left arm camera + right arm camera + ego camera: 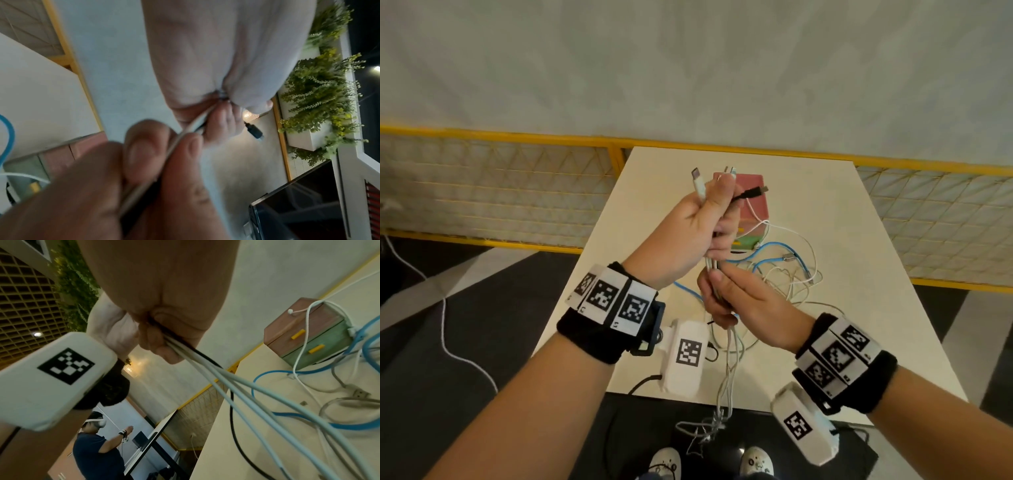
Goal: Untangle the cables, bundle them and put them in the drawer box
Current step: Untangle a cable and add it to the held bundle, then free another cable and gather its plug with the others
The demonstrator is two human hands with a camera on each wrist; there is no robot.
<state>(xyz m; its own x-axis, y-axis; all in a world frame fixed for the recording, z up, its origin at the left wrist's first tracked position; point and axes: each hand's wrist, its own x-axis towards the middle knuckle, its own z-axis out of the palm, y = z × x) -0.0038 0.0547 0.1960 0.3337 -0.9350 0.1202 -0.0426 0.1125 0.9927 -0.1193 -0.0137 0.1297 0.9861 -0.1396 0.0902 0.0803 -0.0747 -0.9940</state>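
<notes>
Both hands are being held above the table (pixel 859 219). Right hand (pixel 743 301) is being curled round the gathered cables (pixel 729 346) lower down; left hand (pixel 698 222) is being clenched round their upper ends, plugs sticking out above. Blue cable (pixel 774 246) is lying loose beside the drawer box (pixel 753 202).

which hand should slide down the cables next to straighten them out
The right hand. It pinches the cables just below the left hand, whose grip anchors the plug ends, and the hanging snarl lies below it.
</notes>
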